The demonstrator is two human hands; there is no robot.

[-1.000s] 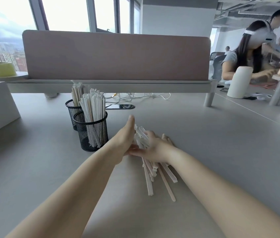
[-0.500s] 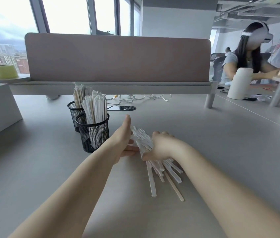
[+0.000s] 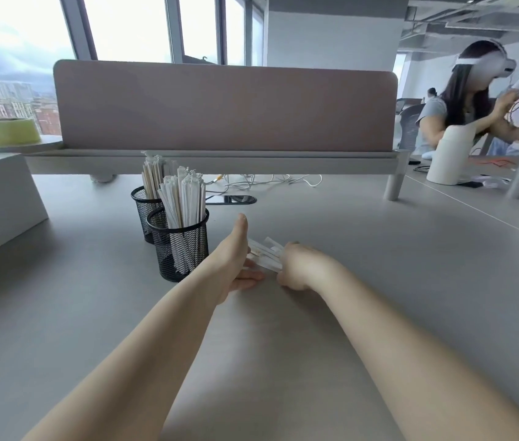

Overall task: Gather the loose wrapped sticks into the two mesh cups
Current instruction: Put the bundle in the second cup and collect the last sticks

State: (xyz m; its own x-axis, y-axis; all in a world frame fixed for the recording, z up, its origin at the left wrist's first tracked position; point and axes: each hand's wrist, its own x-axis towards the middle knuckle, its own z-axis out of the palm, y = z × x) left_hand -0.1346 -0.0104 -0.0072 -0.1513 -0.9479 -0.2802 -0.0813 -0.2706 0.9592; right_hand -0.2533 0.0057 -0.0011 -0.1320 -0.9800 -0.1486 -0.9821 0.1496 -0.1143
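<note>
The right hand (image 3: 296, 265) is gripping the wrapped sticks (image 3: 266, 254) between both hands, while the flat, straight-fingered left hand (image 3: 231, 261) is pressing their ends, probably to even them for the near mesh cup (image 3: 185, 249) just to its left.

Loose white wrapped sticks (image 3: 266, 254) bunched together, near mesh cup (image 3: 185, 249) and far mesh cup (image 3: 142, 206) black, upright, full of sticks.

Daylit windows (image 3: 131, 23) rise behind a mauve divider (image 3: 224, 106) on the grey desk (image 3: 363, 249).
</note>
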